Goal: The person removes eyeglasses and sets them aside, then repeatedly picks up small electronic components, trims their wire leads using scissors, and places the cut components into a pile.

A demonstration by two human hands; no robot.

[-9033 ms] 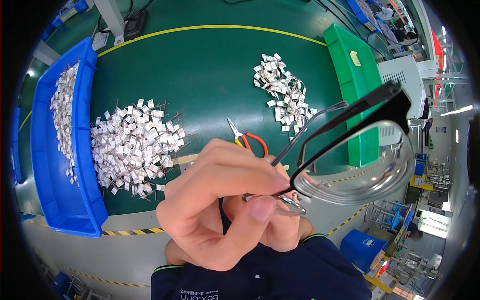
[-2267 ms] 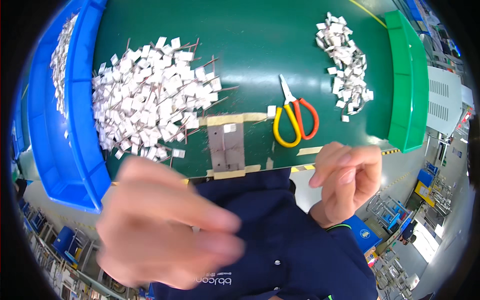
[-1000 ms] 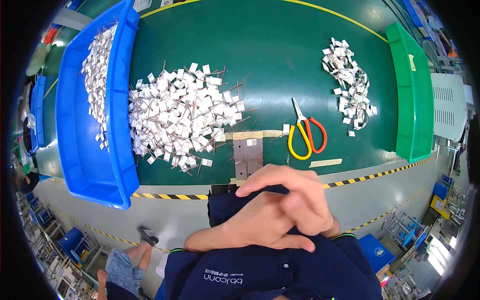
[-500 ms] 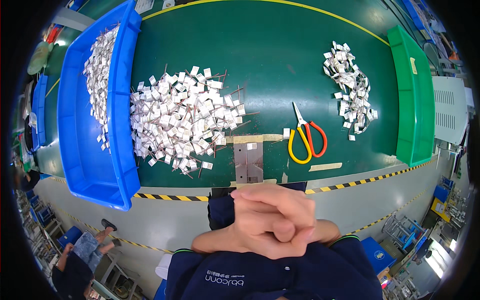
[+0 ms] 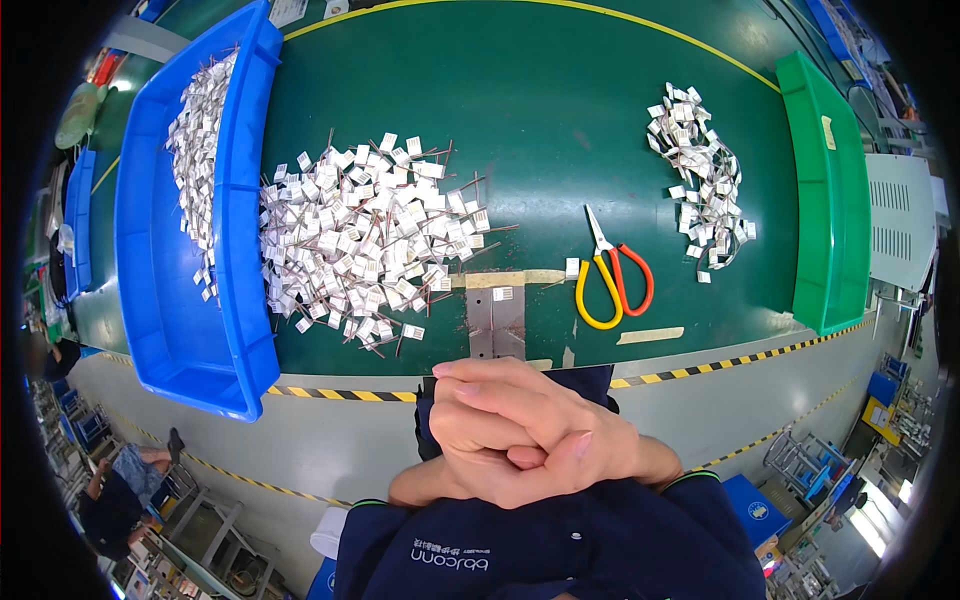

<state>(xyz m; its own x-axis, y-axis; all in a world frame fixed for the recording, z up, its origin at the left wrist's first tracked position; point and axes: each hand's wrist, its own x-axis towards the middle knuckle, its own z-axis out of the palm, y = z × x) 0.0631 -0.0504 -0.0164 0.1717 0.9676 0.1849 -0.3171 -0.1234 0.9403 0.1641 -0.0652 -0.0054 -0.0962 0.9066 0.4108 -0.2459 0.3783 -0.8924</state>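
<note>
My left hand [image 5: 470, 450] and my right hand [image 5: 595, 435] are clasped together in front of my body, just off the table's near edge. Their fingers are folded over each other, and the space between the palms is hidden. Just beyond them, a grey metal plate [image 5: 508, 325] is taped at the table edge with a small white connector [image 5: 502, 294] on it. Scissors [image 5: 603, 255] with one yellow and one red handle lie to its right, points away from me. A heap of white connectors with short brown wires [image 5: 365, 230] spreads out to the left.
A blue bin [image 5: 245, 200] holding more connectors stands at the left. A smaller pile of wired connectors [image 5: 700, 175] lies on the right of the green table [image 5: 560, 120], near a green tray [image 5: 830, 210]. A person [image 5: 115, 510] sits behind at lower left.
My clasped hands have shifted slightly left and turned, with the fingers folded differently. The person at lower left has moved. The things on the table stay where they were.
</note>
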